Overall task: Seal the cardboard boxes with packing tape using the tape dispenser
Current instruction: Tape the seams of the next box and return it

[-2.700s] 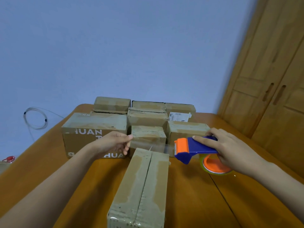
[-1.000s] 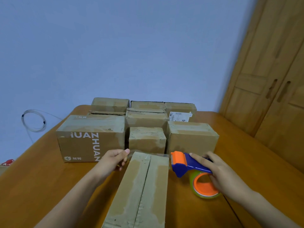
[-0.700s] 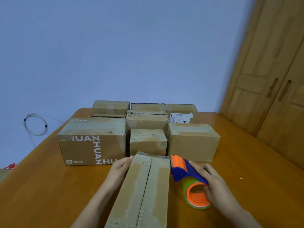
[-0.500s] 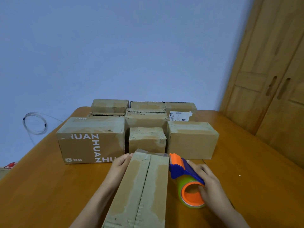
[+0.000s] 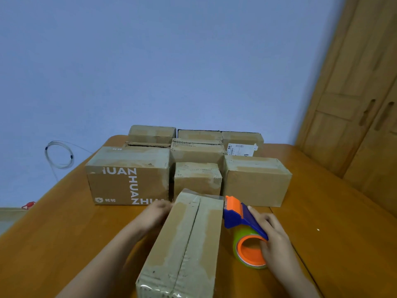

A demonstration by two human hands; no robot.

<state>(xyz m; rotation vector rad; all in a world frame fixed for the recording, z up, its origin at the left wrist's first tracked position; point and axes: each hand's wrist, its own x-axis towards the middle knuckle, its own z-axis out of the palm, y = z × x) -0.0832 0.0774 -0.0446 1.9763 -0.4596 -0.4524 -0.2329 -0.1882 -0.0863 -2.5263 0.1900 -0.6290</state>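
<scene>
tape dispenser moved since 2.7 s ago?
Yes. The tape dispenser came down and toward the person, from level with the right-hand box to beside the long box.

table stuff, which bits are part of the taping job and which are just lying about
Part of the job:
- long box, steadied by left hand
- tape dispenser, gripped by right hand
- stacked boxes behind

Lying about:
- coiled cable by the wall
- small red thing off the table's left edge

Large cardboard box [image 5: 129, 177], at 10 o'clock from the long box [image 5: 184, 244]: white print "ZHUAN" runs vertically on its front face, crossed by partial "HUAN" above and "ZHUA" below; a small shield logo with two characters sits lower left. White shipping label [image 5: 239, 149] at 1 o'clock: barcode, text illegible.
</scene>
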